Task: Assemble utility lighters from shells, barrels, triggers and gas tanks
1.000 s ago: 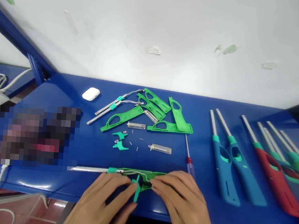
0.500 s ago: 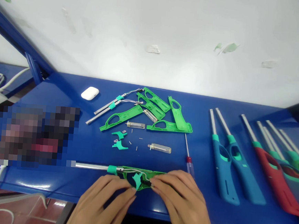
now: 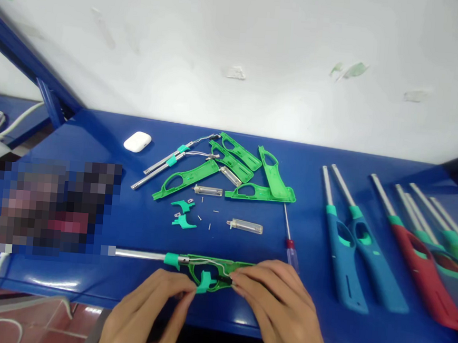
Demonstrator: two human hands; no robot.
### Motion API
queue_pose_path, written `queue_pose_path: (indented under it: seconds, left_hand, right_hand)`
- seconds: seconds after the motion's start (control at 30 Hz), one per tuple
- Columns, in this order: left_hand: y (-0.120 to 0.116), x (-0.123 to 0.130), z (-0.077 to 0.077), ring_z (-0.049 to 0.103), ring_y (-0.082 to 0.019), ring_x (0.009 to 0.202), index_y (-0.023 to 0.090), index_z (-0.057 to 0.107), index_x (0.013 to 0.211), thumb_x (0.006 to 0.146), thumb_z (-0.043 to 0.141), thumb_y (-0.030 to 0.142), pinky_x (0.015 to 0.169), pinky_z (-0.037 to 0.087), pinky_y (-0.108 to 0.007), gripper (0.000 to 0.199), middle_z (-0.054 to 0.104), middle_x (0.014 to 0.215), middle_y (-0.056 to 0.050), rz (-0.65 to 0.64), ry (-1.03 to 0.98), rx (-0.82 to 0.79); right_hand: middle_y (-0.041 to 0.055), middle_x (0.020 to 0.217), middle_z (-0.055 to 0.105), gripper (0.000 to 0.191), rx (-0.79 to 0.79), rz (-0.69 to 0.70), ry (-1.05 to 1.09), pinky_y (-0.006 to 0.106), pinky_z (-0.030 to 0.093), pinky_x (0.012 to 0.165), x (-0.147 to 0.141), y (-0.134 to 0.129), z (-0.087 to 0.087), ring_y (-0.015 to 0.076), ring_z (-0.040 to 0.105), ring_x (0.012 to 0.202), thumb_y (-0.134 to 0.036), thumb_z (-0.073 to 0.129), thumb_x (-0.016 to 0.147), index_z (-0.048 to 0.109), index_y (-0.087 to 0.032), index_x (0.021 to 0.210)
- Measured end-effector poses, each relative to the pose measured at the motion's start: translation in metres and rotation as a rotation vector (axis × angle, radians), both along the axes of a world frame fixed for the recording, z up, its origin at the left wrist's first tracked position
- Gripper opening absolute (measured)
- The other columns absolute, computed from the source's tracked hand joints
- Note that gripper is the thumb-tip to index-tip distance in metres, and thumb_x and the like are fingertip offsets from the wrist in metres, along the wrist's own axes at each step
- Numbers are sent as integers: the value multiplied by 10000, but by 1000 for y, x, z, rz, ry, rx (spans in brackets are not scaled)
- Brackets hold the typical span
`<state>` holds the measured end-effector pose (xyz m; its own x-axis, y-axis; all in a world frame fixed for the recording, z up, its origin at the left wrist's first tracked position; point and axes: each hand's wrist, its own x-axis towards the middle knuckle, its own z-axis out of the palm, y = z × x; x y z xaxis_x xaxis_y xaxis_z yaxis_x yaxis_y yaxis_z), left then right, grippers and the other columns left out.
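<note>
A green handle half (image 3: 241,267) lies near the table's front edge, with a metal tube (image 3: 141,255) and its teal collar (image 3: 172,260) at its left end. White wires run from the tube over the shell to a black part (image 3: 224,280). My left hand (image 3: 155,303) pinches a teal trigger piece (image 3: 205,281) at its lower left end, over the handle's finger opening. My right hand (image 3: 281,308) has its fingertips pressed together at the black part and the wire end, over the right of the shell; its palm side is hidden.
Behind lie more green handle halves (image 3: 274,177), clear fuel tanks (image 3: 246,226), teal triggers (image 3: 184,221), small screws and two metal tubes (image 3: 157,178). A screwdriver (image 3: 292,253) is right of centre. Blue and red lighters (image 3: 427,271) lie right, a white case (image 3: 137,141) back left.
My left hand has shifted slightly left and tilted the teal trigger piece, which now lies flatter over the finger opening. My right hand has stayed almost still.
</note>
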<state>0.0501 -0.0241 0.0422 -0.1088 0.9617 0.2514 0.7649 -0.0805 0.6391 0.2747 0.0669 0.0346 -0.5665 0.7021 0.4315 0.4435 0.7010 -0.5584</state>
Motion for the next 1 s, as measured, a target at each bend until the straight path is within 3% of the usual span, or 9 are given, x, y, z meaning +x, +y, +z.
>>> queue_pose_path:
  seconds: [0.1,0.23,0.4,0.57,0.7,0.77,0.93,1.0]
  left_hand:
    - [3,-1,-2,743,-100,793,286,641,1115,1069,521,264,837,619,-154,131,732,979,24,-9,-13,-25]
    - [5,-2,1,752,-87,888,279,672,1154,1054,448,128,779,596,-114,288,714,1073,-12,-88,-3,-24]
    - [6,-3,1,764,-130,971,293,684,1238,1055,547,225,812,626,-169,238,716,1155,-28,-89,102,3]
    - [6,-18,-5,774,-139,948,296,717,1234,1102,416,207,757,640,-199,340,766,1115,-5,-147,315,79]
    - [4,-32,-8,761,-183,1056,275,685,1324,1056,438,134,844,643,-261,391,779,1207,-1,-220,485,119]
    - [4,-31,-8,745,-172,1066,273,687,1309,1061,448,128,847,633,-245,373,767,1205,-7,-227,452,116]
    - [13,-15,-8,676,-120,872,272,723,1176,1048,510,82,694,591,-195,313,667,1096,-34,-77,259,144]
    - [15,-12,-7,653,-132,861,263,730,1185,1037,492,54,650,569,-200,350,665,1047,-33,-91,270,151]
  right_hand:
    - [0,1036,793,208,-14,5,5,319,584,826,-1,0,1,176,701,899,-169,571,1071,763,-234,1117]
    - [7,1032,791,206,-26,8,-4,324,590,810,0,0,1,177,702,890,-163,567,1071,755,-232,1121]
    - [-7,1050,782,186,-37,7,12,321,576,827,0,-1,0,176,683,911,-151,592,1058,740,-236,1130]
    - [-4,1059,780,184,-41,19,8,324,571,828,0,-1,0,175,678,920,-149,590,1058,729,-231,1146]
    - [-7,1050,776,180,-41,12,15,326,568,828,0,0,-1,173,672,915,-147,592,1057,731,-229,1136]
    - [-10,1052,775,175,-39,16,13,324,565,823,1,0,-1,171,671,916,-153,596,1057,730,-230,1139]
    - [-18,1066,778,183,-39,21,4,319,560,826,1,0,-1,168,670,922,-149,582,1064,724,-235,1143]
    - [-17,1067,777,181,-46,22,6,317,559,827,1,0,-1,169,669,925,-149,583,1064,724,-233,1140]
